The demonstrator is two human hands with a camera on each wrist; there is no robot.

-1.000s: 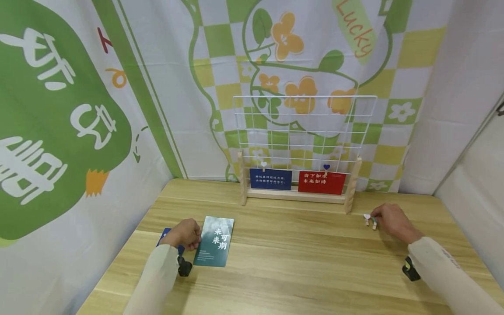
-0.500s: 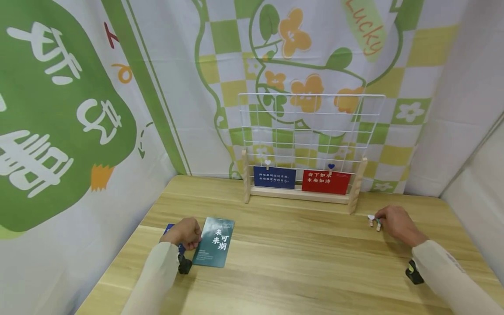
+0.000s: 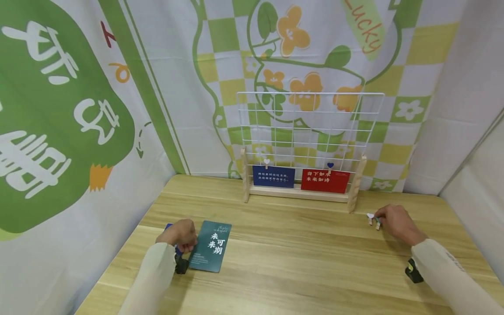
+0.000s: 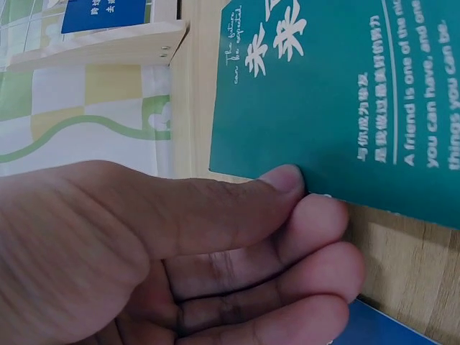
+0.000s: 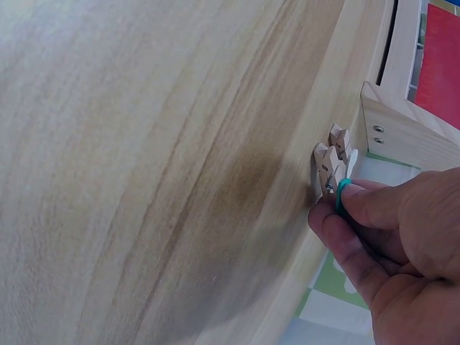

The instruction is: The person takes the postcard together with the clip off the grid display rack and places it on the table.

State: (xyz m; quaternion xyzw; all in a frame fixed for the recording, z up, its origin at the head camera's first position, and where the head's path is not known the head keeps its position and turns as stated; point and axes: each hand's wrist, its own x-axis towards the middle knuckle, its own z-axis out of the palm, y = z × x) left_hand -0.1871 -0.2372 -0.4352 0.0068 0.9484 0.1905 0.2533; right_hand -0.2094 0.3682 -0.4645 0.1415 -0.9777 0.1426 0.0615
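Pale fabric sleeves lead to 2 bare hands above the wood-grain worktop. The left hand has its grip, thumb and index finger, pinching the left long edge of a flat, rectangular teal card. A blue card lies partly hidden beneath the same hand. The right hand, near the worktop's right side, pinches 1 small wooden clothespin with a teal top between thumb and index finger. A wooden clothespin with a white heart sits just beside it.

The teal card reads "未来可期" in white; its close view adds "The future can be expected" and "A friend is one of the", the remainder cut off.

Wood surface extends between the 2 hands. Near the back edge stands a white wire grid on a wooden base. A blue printed card and a red card are clipped side by side on its lower part. Behind, a checked fabric curtain bears "Lucky".
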